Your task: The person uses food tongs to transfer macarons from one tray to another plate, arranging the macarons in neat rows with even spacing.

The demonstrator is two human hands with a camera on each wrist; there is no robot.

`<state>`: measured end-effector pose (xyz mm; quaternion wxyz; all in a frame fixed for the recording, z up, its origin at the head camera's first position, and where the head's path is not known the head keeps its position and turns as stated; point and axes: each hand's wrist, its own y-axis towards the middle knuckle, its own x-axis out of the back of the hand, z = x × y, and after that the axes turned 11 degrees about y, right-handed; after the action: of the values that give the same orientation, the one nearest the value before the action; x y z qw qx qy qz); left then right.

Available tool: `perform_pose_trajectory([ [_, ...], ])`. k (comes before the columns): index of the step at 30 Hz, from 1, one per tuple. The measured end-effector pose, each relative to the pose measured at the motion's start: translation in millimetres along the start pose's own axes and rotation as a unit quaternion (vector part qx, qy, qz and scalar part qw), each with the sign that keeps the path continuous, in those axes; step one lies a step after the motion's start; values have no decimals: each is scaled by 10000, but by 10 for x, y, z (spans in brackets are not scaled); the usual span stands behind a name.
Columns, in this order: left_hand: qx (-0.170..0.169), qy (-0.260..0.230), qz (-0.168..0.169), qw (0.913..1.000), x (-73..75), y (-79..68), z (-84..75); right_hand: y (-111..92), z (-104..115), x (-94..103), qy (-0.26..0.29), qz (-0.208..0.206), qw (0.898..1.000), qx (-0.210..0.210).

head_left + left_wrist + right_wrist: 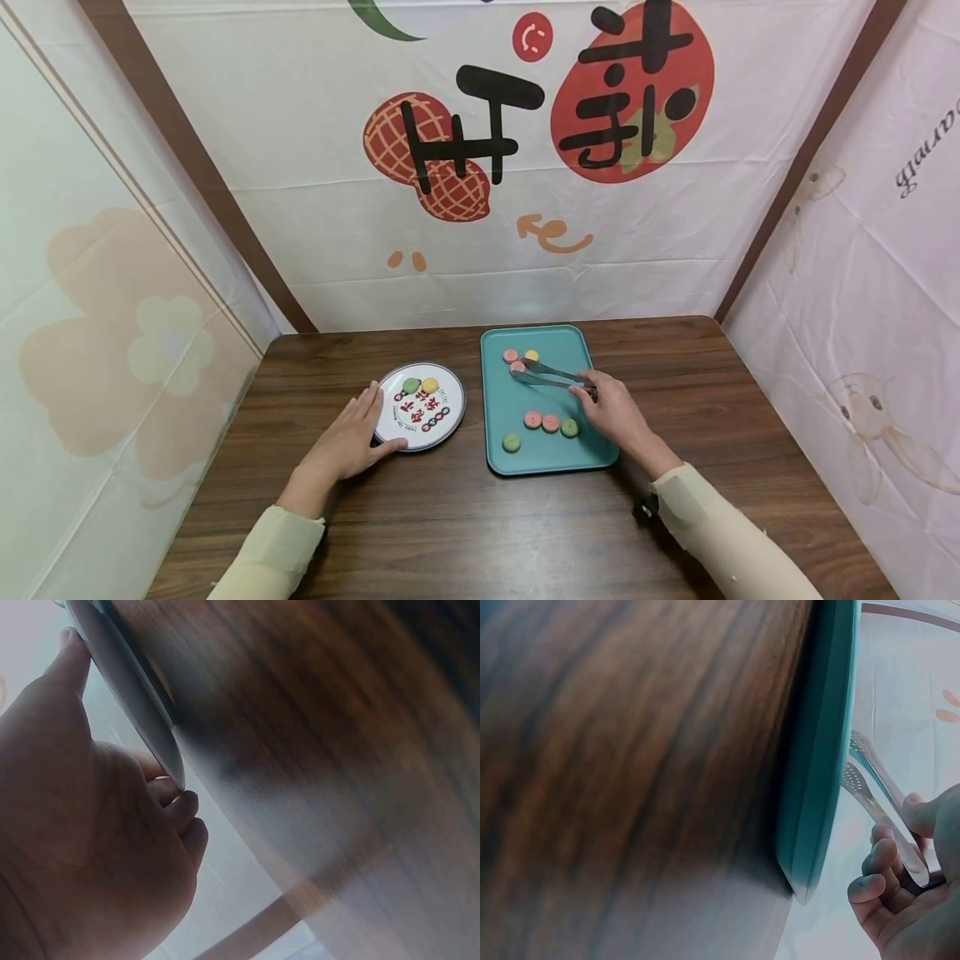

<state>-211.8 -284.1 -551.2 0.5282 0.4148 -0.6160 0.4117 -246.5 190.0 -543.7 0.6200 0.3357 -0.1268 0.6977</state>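
Apparently early in transfer: two macarons [411,386] on plate [454,417], seven left on tray [498,400]. In grasp of right hand [611,412]: tongs [555,372], tips apart near uppermost macarons. At plate's edge: left hand [348,433], fingers relaxed.

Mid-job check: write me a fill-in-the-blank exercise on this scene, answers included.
1. The right hand holds a pair of ____.
2. The left hand touches the plate, which bears ____ macarons.
3. On the tray, the pink macarons number ____.
4. The tray bears just one ____ macaron.
Missing words: tongs; two; four; yellow.
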Motion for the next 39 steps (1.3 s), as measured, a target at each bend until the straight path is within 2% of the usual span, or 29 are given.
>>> perform_pose_trajectory([
  [29, 5, -20, -81, 10000, 9, -10, -12, 23, -6, -9, -35, -56, 9998, 162],
  [32, 36, -23, -9, 10000, 3, -7, -12, 20, 3, -9, -23, -62, 9998, 164],
  [39, 3, -11, -102, 9999, 16, -16, -19, 7, 18, -11, 44, -86, 9998, 198],
])
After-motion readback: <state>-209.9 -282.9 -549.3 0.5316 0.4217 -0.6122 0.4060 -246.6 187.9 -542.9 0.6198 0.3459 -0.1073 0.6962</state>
